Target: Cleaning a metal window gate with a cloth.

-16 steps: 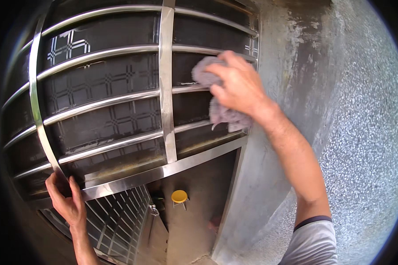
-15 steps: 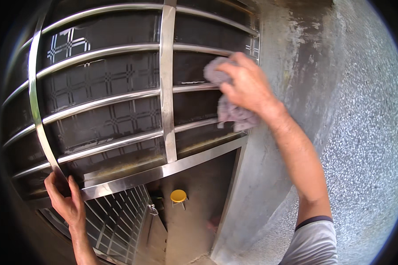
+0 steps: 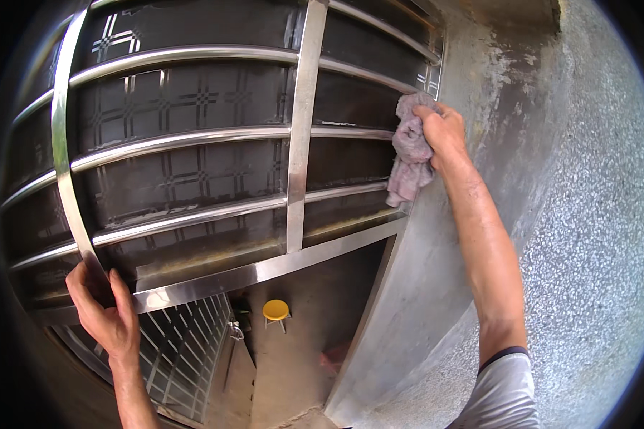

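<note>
A crumpled greyish-pink cloth (image 3: 410,154) hangs from my right hand (image 3: 447,132), whose fingers are closed on its upper part. The cloth lies against the right ends of the horizontal bars, next to the frame's edge and the wall. At the lower left, my left hand (image 3: 107,311) grips the bottom of a flat upright bar (image 3: 63,157) where it meets the metal bottom rail (image 3: 222,284). Its thumb and fingers are on either side of the bar. Shiny metal bars (image 3: 193,136) run across dark window panes (image 3: 172,104) with a reflected grid pattern.
A grey, stained cement wall (image 3: 472,143) borders the frame on the right, with a speckled pebble-finish wall (image 3: 594,236) beyond. Below the rail, a doorway shows a yellow round stool (image 3: 275,309) on the floor and a barred metal gate (image 3: 182,350).
My right hand has moved right with the cloth, from over the bars to their right ends. My left hand stays on the upright bar. The view has shifted slightly.
</note>
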A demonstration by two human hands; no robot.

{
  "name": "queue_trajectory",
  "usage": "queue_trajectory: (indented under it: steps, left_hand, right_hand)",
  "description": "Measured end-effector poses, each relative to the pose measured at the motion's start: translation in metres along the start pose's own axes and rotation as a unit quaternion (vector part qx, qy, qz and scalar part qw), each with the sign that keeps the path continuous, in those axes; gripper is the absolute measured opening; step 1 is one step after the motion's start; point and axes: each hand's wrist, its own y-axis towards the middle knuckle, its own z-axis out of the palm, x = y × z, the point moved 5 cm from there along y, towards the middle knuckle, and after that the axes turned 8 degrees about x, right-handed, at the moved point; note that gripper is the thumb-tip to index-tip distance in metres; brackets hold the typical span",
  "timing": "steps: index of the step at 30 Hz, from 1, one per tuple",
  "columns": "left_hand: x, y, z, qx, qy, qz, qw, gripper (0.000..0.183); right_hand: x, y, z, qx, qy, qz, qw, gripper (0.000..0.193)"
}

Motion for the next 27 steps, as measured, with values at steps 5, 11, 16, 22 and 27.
queue_trajectory:
  steps: [5,11,16,22,27]
  left_hand:
    - [-0.007,0.002,0.006,-0.033,0.005,0.031,0.999,0.036]
    - [0.021,-0.005,-0.002,0.000,-0.003,-0.038,0.999,0.037]
    - [0.024,-0.005,0.004,0.013,-0.032,-0.041,0.999,0.038]
    - [0.026,-0.006,-0.002,0.019,-0.055,-0.047,0.997,0.039]
    - [0.026,-0.008,-0.001,0.029,-0.050,-0.059,0.997,0.038]
  right_hand:
    - [0.020,-0.023,0.026,0.023,-0.104,-0.124,0.987,0.055]
    - [0.104,-0.110,0.115,0.073,-0.264,-0.374,0.886,0.037]
    - [0.090,-0.099,0.083,0.128,-0.327,-0.366,0.862,0.042]
    - [0.030,-0.030,0.007,0.047,-0.502,-0.209,0.838,0.044]
    - [0.011,-0.012,-0.005,-0.002,-0.514,-0.170,0.841,0.045]
